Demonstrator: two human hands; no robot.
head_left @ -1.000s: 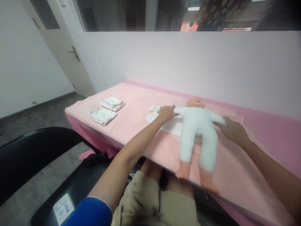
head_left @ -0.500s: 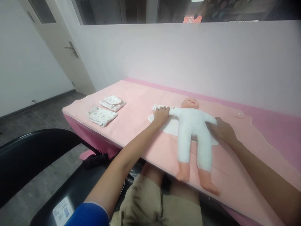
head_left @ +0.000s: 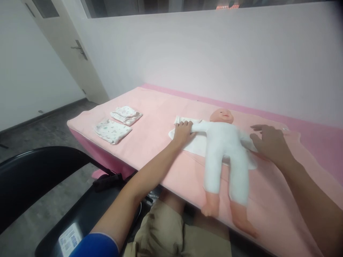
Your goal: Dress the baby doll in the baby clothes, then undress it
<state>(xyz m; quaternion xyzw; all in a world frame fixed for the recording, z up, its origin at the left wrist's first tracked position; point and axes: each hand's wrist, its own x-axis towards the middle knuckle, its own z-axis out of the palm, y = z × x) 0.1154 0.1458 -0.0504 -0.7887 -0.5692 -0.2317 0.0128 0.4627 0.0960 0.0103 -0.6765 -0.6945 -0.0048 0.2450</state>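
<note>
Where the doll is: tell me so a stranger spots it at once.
Find the pink table along the wall. On its right half, between left hand and right hand, lies the doll. Unlike the folded cloths and the white cloth beneath it, it has a head and bare feet.

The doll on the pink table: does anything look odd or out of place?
Nothing looks spilled or damaged. But one foot of the doll reaches the near edge of the table, which seems rather close.

White-bodied baby doll (head_left: 225,144) is matt cloth; its round pinkish head (head_left: 222,116) looks smooth, plastic. Pale-pink table cover (head_left: 155,116) is matt cloth. Black curved chair (head_left: 40,167) appears smooth plastic.
</note>
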